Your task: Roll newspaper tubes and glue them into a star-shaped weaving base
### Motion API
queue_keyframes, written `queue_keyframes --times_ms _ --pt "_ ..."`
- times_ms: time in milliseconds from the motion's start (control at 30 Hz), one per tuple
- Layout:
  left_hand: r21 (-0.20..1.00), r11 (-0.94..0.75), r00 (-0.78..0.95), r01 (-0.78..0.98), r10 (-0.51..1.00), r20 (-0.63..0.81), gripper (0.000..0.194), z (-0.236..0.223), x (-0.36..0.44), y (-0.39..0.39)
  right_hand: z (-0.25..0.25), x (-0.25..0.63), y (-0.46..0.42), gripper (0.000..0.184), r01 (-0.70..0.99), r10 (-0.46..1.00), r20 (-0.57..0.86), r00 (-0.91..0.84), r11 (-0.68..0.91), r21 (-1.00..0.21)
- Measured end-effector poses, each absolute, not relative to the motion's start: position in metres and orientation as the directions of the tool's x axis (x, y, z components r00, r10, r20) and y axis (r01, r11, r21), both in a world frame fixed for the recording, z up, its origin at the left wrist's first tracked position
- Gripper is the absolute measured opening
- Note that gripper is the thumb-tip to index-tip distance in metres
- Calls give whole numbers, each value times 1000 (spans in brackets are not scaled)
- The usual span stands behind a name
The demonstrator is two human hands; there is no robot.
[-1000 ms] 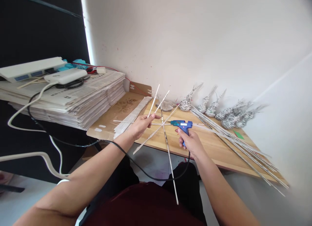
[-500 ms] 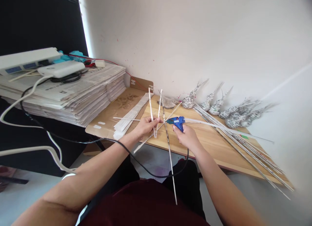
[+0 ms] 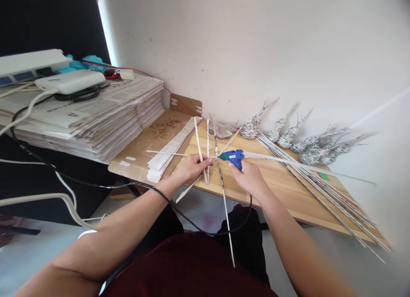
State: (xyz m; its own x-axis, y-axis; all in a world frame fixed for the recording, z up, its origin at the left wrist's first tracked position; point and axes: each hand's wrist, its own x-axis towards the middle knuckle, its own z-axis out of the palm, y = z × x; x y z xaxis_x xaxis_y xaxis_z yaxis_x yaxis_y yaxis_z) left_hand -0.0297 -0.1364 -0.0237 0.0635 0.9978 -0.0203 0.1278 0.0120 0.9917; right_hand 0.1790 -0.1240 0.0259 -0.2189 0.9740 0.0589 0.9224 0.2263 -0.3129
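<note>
My right hand grips a blue glue gun, its nozzle pointing left at the spot where several thin rolled-paper sticks cross like a star. A long clear glue stick runs out of the gun's back toward the right. Closed at the left of the crossing, my left hand pinches two short rolled-paper sticks that stand up between thumb and fingers. Its fingertips are close beside the crossing; whether they also hold the star is hard to tell. The gun's black cord loops below both hands.
A tall newspaper stack at left carries a power strip and a white adapter. Paper strips lie on cardboard. Woven paper figures line the wall; a bundle of long paper sticks overhangs the table's right edge.
The glue gun has moved slightly left and its nozzle now meets the crossing. My left hand has turned the two short sticks more upright, and their lower ends now show below the fingers.
</note>
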Motion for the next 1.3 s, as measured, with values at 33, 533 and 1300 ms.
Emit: queue_keyframes --times_ms 33,533,1300 --pt "991 8 61 130 998 -17 42 -24 -30 -136 27 178 -124 43 926 973 57 -226 232 -299" --pt "973 -17 34 230 999 9 41 -24 -31 -140 38 174 -126 42 935 967 29 -253 252 -248" --pt "996 49 45 77 998 -53 43 -12 -30 -146 47 197 -142 33 415 996 -60 -59 -30 -909"
